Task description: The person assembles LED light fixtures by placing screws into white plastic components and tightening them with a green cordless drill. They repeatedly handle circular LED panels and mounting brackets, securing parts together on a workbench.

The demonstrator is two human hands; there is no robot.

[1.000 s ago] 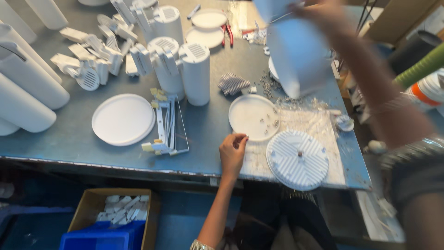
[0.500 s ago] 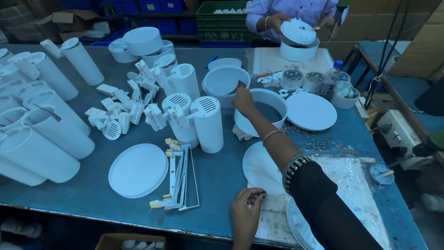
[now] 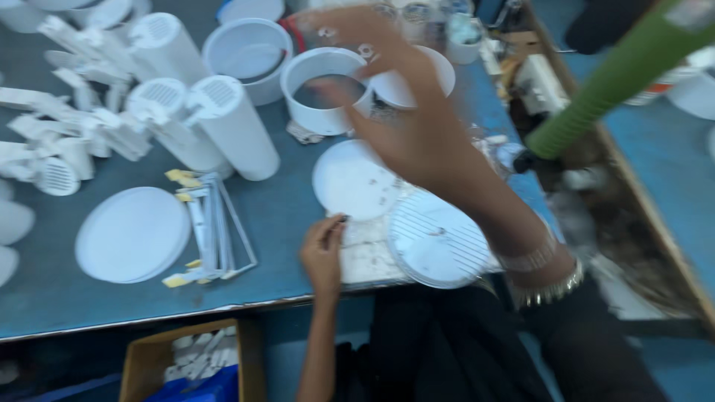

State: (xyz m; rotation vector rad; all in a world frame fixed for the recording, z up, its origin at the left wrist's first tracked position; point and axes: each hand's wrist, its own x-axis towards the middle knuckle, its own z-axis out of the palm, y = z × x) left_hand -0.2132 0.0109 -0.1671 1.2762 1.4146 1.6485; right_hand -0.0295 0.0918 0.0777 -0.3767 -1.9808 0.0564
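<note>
Single head camera; looks steeply down, close over worktable.

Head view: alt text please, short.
A person's left hand rests fingertips on the blue table edge while the blurred right hand hangs open above a white ring housing; white discs and cylinders lie around.

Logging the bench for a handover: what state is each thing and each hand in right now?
Left hand: resting on the table edge, fingers curled.
Right hand: raised, open, blurred, empty.
White ring: upright, open-topped.
Ribbed disc: lying flat.
Plain disc: lying flat.
Cylinder: lying tilted.
</note>
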